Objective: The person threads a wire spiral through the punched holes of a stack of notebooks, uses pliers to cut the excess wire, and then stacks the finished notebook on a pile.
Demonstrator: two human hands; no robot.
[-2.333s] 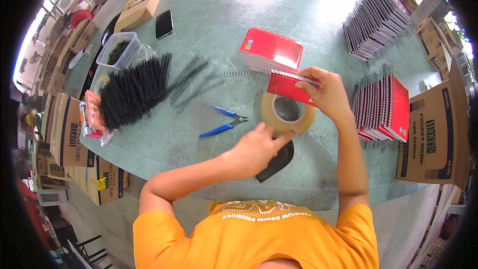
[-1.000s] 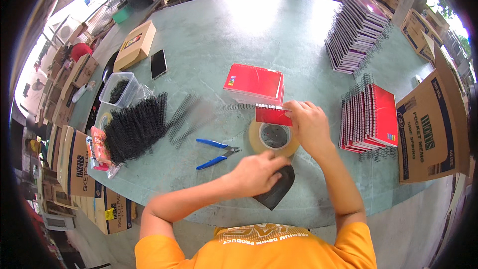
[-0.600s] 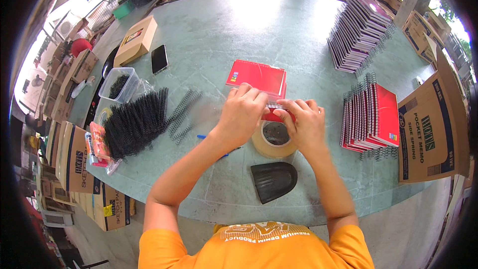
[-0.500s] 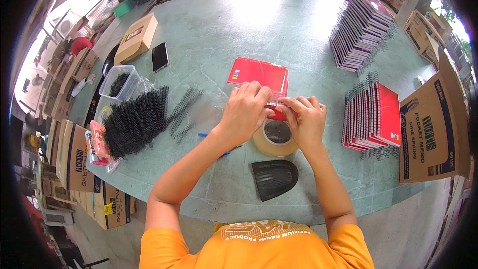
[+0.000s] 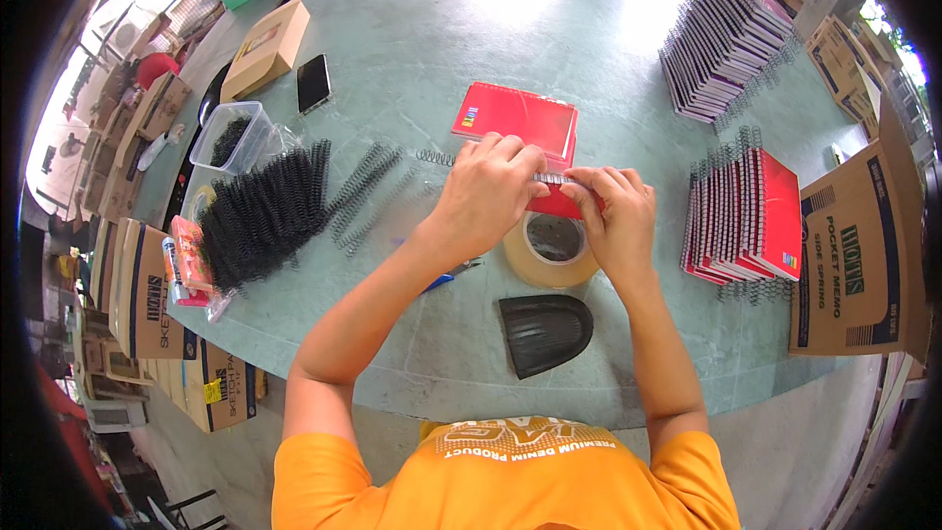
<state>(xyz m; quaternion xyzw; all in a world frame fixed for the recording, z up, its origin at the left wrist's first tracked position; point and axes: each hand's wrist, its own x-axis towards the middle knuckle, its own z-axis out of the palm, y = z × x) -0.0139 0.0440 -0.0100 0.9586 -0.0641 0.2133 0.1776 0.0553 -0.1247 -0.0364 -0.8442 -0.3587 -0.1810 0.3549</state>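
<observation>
Between my hands is a small red notebook (image 5: 555,203), its bound edge turned up with a row of spiral loops along it. My left hand (image 5: 494,182) is closed over the left part of that edge and over a dark wire coil (image 5: 432,156), whose free end sticks out to the left. My right hand (image 5: 615,211) pinches the notebook's right end between thumb and fingers. Just beyond lies a pile of red notebooks (image 5: 517,121). Below my hands a roll of clear tape (image 5: 551,250) lies flat, nearest my right hand. My fingers hide much of the held notebook.
Wire coils (image 5: 265,206) are heaped at left, beside a clear plastic tub (image 5: 234,137) and a phone (image 5: 314,83). A black curved block (image 5: 545,336) and a blue-handled tool (image 5: 442,281) lie near me. Coiled notebook stacks (image 5: 741,216) and a cardboard box (image 5: 854,255) stand at right.
The view has shifted slightly. A coil end now shows left of my left hand, where it was not visible before. Both hands stay at the notebook's bound edge.
</observation>
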